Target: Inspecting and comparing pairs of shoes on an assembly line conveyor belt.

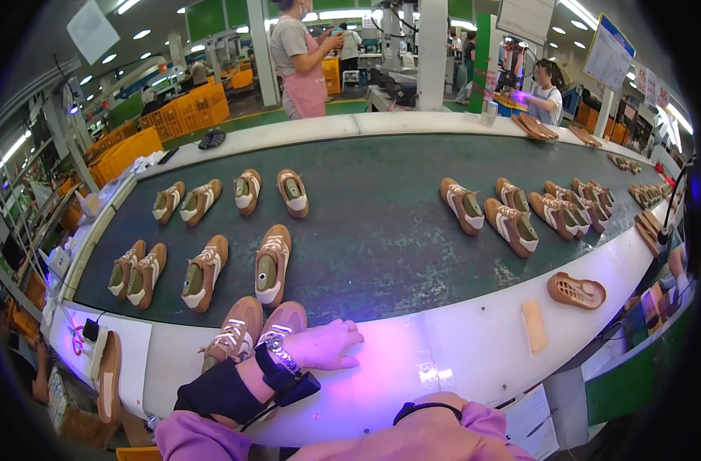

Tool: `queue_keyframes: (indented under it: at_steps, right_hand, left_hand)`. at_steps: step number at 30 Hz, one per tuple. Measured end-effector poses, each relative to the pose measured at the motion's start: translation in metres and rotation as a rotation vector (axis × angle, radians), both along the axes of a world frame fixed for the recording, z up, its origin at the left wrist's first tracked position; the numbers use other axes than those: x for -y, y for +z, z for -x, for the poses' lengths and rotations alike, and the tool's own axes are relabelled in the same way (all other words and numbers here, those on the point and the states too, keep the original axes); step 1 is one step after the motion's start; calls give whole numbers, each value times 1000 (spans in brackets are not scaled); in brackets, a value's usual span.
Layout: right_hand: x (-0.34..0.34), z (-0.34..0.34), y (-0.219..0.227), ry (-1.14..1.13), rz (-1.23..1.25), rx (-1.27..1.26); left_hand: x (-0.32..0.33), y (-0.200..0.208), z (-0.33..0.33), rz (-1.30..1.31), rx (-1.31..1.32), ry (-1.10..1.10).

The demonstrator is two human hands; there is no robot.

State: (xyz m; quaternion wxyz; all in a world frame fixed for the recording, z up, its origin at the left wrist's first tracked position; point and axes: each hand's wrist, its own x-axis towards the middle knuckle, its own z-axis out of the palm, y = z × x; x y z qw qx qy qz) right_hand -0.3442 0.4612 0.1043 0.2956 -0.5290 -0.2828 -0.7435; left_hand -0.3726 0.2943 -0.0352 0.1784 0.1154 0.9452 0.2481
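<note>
My left hand (327, 346) reaches across the white near ledge (412, 349) under purple light, fingers apart and nothing visible in them. A watch and a black strapped device are on that wrist. Beside and partly behind the left forearm is a pair of brown sneakers with white laces, one sneaker (239, 330) to the left and the other sneaker (285, 319) nearest the hand; the arm hides parts of both. At the lower edge shows a bit of bare skin with a black band, beside a pink sleeve; my right hand itself cannot be seen.
Several brown sneakers (272, 265) stand on the dark green conveyor belt (366, 230), at left and right. A brown sole (577, 292) and a tan flat piece (533, 326) lie on the right ledge; another sole (110, 376) lies at left. A co-worker (300, 65) stands beyond.
</note>
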Motion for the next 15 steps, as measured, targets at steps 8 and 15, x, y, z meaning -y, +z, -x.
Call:
queue_keyframes:
  at_steps: [8, 15]
  right_hand:
    - [-16, 37, 9, -330, -89, -390]
    - [-32, 28, 3, -366, -84, -422]
  left_hand:
    - [-23, 40, 6, -358, -340, 151]
    - [-39, 132, -52, -660, -717, 364]
